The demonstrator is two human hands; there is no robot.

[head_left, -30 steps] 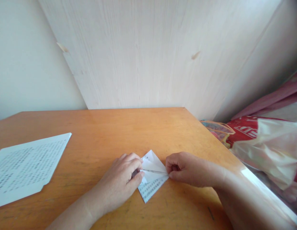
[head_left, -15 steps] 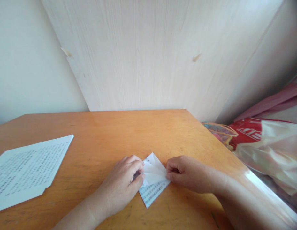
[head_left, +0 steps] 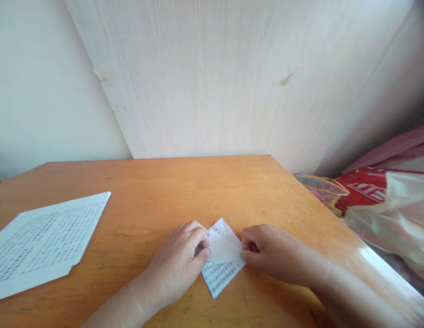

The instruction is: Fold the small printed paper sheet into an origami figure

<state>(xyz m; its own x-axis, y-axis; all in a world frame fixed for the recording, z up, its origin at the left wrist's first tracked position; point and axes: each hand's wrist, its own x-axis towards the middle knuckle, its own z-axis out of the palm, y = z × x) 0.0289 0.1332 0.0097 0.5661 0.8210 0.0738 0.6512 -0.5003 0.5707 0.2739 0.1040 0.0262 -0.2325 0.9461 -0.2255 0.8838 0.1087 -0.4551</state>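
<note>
Both your hands pinch the folded paper (head_left: pixel 223 259) on the table (head_left: pixel 171 191).
Left hand (head_left: pixel 183 262) grips its 9 o'clock edge, right hand (head_left: pixel 266 253) its 3 o'clock edge; printed sheet (head_left: pixel 41 241) lies well apart at 9 o'clock.

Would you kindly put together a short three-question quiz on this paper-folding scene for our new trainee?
1. True or false: the left hand and the right hand both pinch the folded paper with their fingers.
2. Multiple choice: where on the table does the printed sheet lie? A) to the left of both hands; B) between the hands; C) under the folded paper.
3. Fill in: the plastic bag lies beyond the table's ____ edge.

Key: 1 true; 2 A; 3 right.
</note>
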